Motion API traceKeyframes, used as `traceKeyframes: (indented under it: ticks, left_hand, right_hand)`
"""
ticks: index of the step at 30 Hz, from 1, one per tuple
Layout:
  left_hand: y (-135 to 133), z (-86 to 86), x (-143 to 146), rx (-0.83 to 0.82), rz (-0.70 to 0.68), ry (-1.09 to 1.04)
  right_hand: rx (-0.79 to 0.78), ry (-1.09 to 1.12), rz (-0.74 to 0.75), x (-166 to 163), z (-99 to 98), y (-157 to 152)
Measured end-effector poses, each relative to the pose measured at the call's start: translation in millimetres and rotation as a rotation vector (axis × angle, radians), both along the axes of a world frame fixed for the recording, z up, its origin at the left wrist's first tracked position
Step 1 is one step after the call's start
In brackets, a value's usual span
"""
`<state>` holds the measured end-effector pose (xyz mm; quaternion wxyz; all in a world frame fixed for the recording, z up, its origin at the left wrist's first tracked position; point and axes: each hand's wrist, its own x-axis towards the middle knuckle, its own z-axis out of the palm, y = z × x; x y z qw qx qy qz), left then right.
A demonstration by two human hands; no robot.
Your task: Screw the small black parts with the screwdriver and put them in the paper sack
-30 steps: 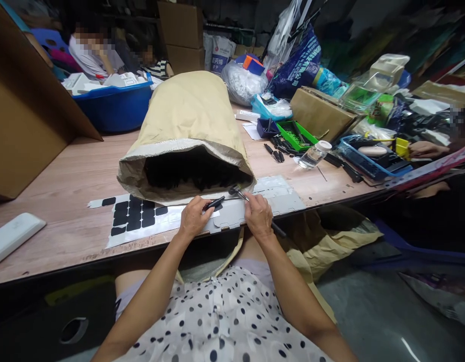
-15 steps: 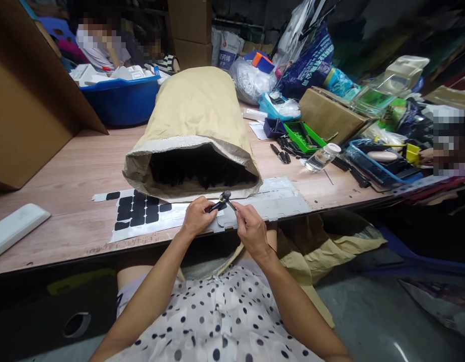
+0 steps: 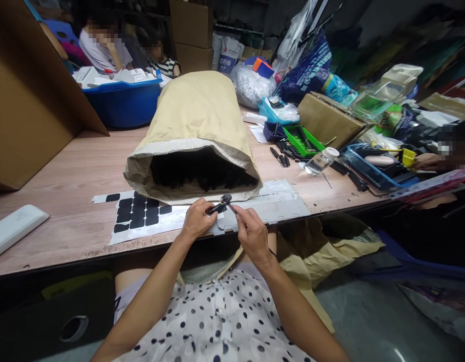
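My left hand [image 3: 197,218] is closed on a small black handle-like part [image 3: 216,208] near the table's front edge. At its far end is a round dark head [image 3: 227,198]. My right hand [image 3: 252,234] pinches a thin dark rod [image 3: 232,206] whose tip meets that head; its exact kind is too small to tell. Just beyond both hands lies a tan woven sack [image 3: 202,108], its mouth facing me and black contents inside. To the left of my left hand, a white sheet [image 3: 142,232] bears several black rounded-square stickers [image 3: 138,213].
Under the hands lies a grey flat board [image 3: 270,205]. At right are a lidded jar [image 3: 320,162], a green tray [image 3: 302,141], black parts [image 3: 281,158] and a blue basket [image 3: 379,171] near another person's hand [image 3: 425,161]. A blue tub [image 3: 123,103] and white case [image 3: 17,229] stand left.
The view has shifted slightly. Both my hands keep nearly the same pose on the black part and rod. At far right, more of another person's hand shows beside the blue basket.
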<state>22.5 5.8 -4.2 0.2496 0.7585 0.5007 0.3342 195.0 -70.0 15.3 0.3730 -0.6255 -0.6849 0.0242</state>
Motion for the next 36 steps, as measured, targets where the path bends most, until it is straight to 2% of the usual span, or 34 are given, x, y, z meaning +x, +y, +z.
traceKeyframes:
  ticks: [5, 11, 21, 25, 28, 32, 36]
  left_hand:
    - [1, -6.4, 1, 0.032, 0.044, -0.028]
    - [2, -7.5, -1, -0.024, 0.031, -0.047]
    - [3, -4.9, -1, -0.049, 0.009, -0.036]
    - [2, -3.5, -1, -0.056, 0.012, -0.051]
    - [1, -1.7, -1, -0.064, 0.018, -0.055]
    - [1, -0.4, 1, -0.056, 0.033, -0.042]
    - [0, -2.8, 3, -0.032, 0.074, -0.008]
  right_hand:
    - [0.045, 0.062, 0.001, 2, -5.2, 1]
    - [0.083, 0.106, 0.012, -3, -3.7, 2]
    - [0.065, 0.037, 0.012, -4, -7.1, 4]
    - [0.082, 0.071, 0.062, -11, -2.6, 0]
    - [0.054, 0.020, 0.087, -16, -5.5, -2]
    - [0.037, -0.015, 0.052, -13, -10.2, 1]
    - [0.057, -0.087, -0.051, 8, -12.3, 17]
